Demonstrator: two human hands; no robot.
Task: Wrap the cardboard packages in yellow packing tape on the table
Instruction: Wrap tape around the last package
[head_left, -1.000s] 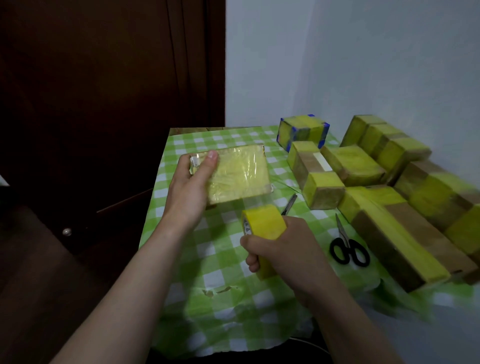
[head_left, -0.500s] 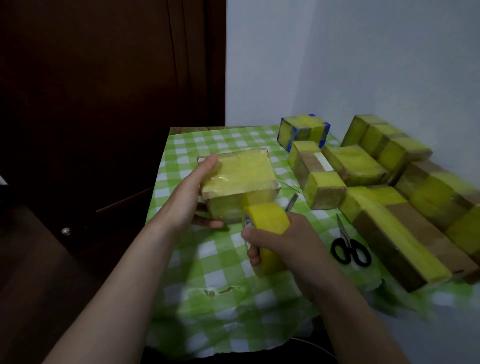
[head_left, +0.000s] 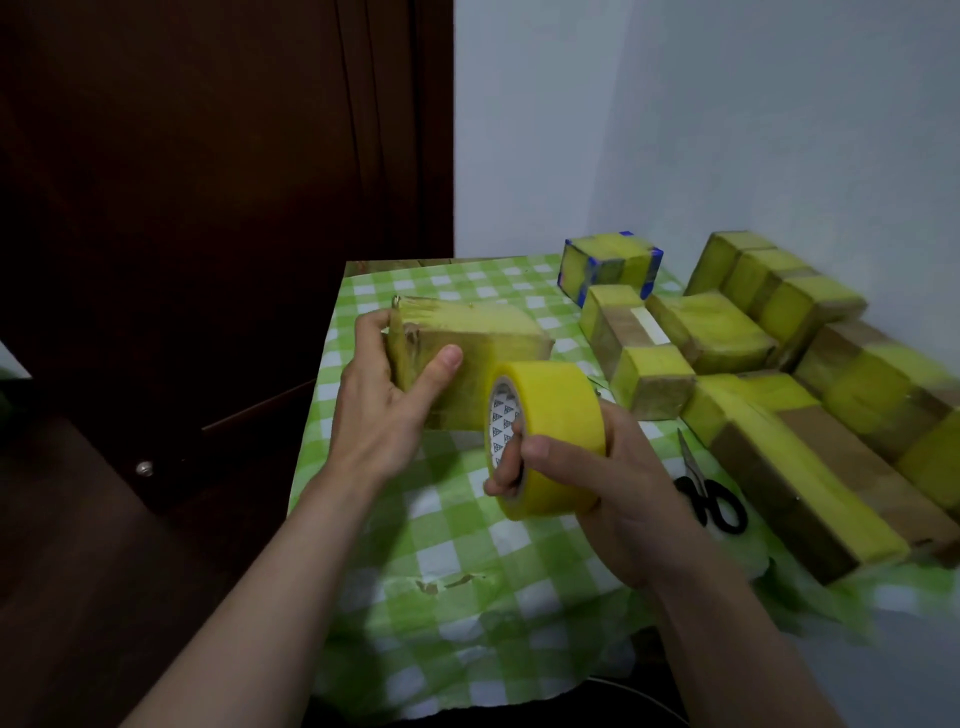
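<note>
Left hand (head_left: 382, 400) fingers clamped round taped package (head_left: 467, 358), lifted off table (head_left: 441, 545); right hand (head_left: 597, 493) fingers curled through tape roll (head_left: 545, 436), touching package's near-right face.

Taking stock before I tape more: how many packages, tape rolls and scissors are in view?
Package: 7
Tape roll: 1
Scissors: 1
Total: 9

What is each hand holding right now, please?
Left hand: holding the yellow-taped cardboard package.
Right hand: gripping the roll of yellow packing tape.
</note>
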